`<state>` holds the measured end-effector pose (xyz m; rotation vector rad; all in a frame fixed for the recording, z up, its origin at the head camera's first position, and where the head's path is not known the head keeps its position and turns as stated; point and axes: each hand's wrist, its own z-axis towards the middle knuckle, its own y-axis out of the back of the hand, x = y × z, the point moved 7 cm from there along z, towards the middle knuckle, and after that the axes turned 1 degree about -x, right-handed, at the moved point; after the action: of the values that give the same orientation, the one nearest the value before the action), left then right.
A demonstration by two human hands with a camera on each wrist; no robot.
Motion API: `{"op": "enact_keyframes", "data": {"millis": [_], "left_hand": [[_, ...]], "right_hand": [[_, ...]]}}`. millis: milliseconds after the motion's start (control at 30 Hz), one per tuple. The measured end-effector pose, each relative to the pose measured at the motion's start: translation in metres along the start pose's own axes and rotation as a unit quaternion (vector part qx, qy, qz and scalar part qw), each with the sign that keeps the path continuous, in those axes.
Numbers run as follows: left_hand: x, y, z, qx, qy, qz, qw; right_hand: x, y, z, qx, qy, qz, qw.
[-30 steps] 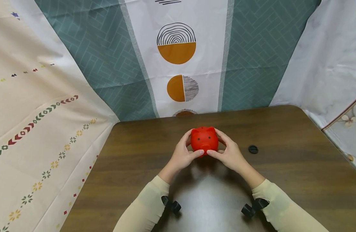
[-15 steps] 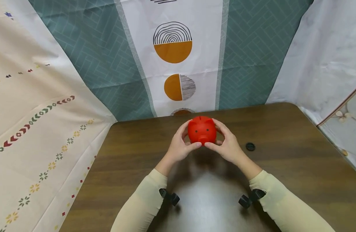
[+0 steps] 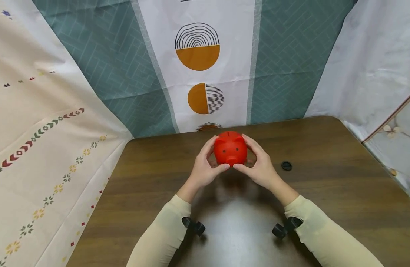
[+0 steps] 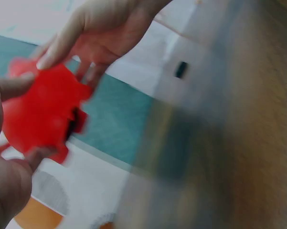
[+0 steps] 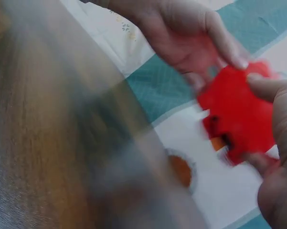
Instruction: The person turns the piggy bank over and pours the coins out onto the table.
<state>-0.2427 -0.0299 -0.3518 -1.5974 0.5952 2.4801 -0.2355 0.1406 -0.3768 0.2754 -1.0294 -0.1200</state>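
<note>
Item: red piggy bank [image 3: 230, 149], held above the far middle of the brown desk [image 3: 325, 193], snout turned toward the wearer. Two dark eyes and a coin slot on top are seen in the head view. Its underside and feet are hidden there by the thumbs.

Left hand [image 3: 205, 167]: grip closed around the left flank of the piggy bank, fingers curled over the far side, thumb pressed below the snout. Right hand [image 3: 258, 167]: grip closed around the right flank in the same manner. The far fingertips of both hands are partly concealed behind the red body.

Left wrist view: heavily blurred; the piggy bank [image 4: 43, 112] is made out only as a red shape, with a dark opening at its lower edge that cannot be identified with certainty. Right wrist view: equally blurred; the piggy bank [image 5: 241, 114] is shown as a red mass between both hands.

Also recorded: a small black round cap [image 3: 286, 165], lying on the desk just right of the right hand, untouched; detail too small to be read. Patterned cloths [image 3: 198, 66] are hung behind the desk. Both sleeves are cut off at the lower edge.
</note>
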Motion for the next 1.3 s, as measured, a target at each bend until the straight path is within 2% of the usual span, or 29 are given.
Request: {"op": "enact_keyframes", "data": {"millis": [67,133,300,367,567,733,900,1100,1233,1300], "left_hand": [[-0.006,0.002,0.001,-0.008,-0.035,-0.001,0.9994],[-0.006,0.004,0.003,-0.011,-0.036,-0.007,0.9993],[0.008,0.002,0.006,0.009,0.034,-0.009,0.9994],[0.011,0.001,0.005,0.015,0.047,-0.009,0.9988],[0.017,0.002,0.003,0.013,0.058,-0.014,0.9981],[0.013,0.006,0.004,0.004,0.05,-0.019,0.9986],[0.004,0.009,0.005,-0.012,0.02,-0.031,0.9992],[0.002,0.011,0.004,-0.008,0.034,-0.008,0.9994],[-0.002,0.013,0.002,-0.014,-0.009,-0.004,0.9998],[0.002,0.013,0.004,-0.013,-0.008,-0.007,0.9999]], "right_hand": [[0.001,0.001,0.004,-0.012,0.033,-0.008,0.999],[-0.001,0.001,0.006,-0.014,0.028,-0.011,0.999],[0.0,0.0,0.005,0.01,-0.051,0.017,0.998],[0.005,-0.001,0.002,0.014,-0.062,0.025,0.998],[0.007,-0.004,0.001,0.022,-0.078,0.021,0.996],[0.01,-0.004,0.007,0.024,-0.065,0.022,0.997],[0.02,-0.002,0.011,0.018,-0.03,0.022,0.999],[0.019,-0.004,0.013,0.026,-0.057,0.024,0.998],[0.026,-0.004,0.012,0.009,-0.009,0.029,0.999],[0.024,-0.003,0.012,0.006,-0.011,0.025,1.0]]}}
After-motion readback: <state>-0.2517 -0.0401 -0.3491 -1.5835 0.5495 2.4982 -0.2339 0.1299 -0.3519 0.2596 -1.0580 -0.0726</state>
